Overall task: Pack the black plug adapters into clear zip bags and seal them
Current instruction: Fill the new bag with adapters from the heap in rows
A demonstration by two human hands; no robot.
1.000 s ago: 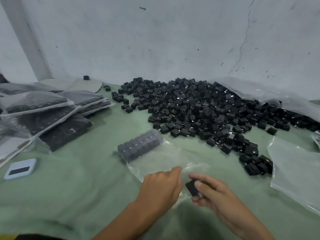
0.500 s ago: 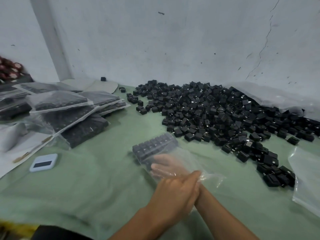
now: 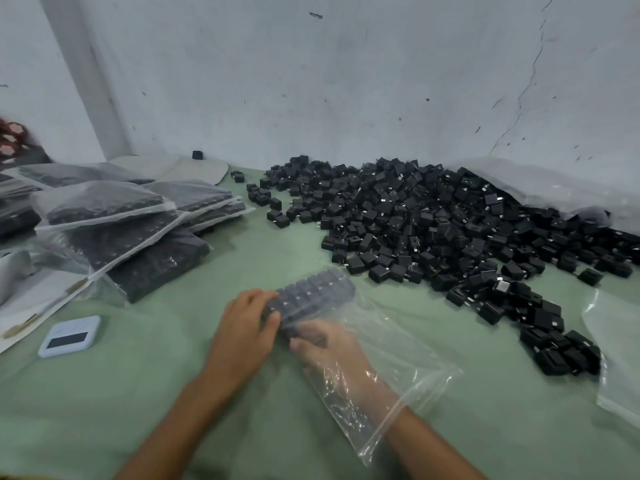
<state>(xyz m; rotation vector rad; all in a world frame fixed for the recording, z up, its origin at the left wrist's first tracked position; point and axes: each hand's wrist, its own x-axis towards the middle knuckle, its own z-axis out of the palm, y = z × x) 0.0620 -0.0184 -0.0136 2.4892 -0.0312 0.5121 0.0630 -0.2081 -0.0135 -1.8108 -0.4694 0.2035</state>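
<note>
A: Left to right on the desk (image 3: 145, 393), we see a white device (image 3: 70, 336), filled bags (image 3: 114, 223), and the loose adapter pile (image 3: 450, 230).

B: We see the left hand (image 3: 247, 329) curled on the clear zip bag (image 3: 398, 358) at its adapter rows (image 3: 311, 294); the right hand (image 3: 332, 351), inside, grips an adapter there.

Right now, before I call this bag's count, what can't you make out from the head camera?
- Right hand: inside the clear zip bag; film and blur hide whether it grips an adapter.
- Adapter rows in the bag: near end covered by the left hand; total uncountable.
- Packed bags: cut off by the left edge.
- White device: screen unreadable, too small.
</note>
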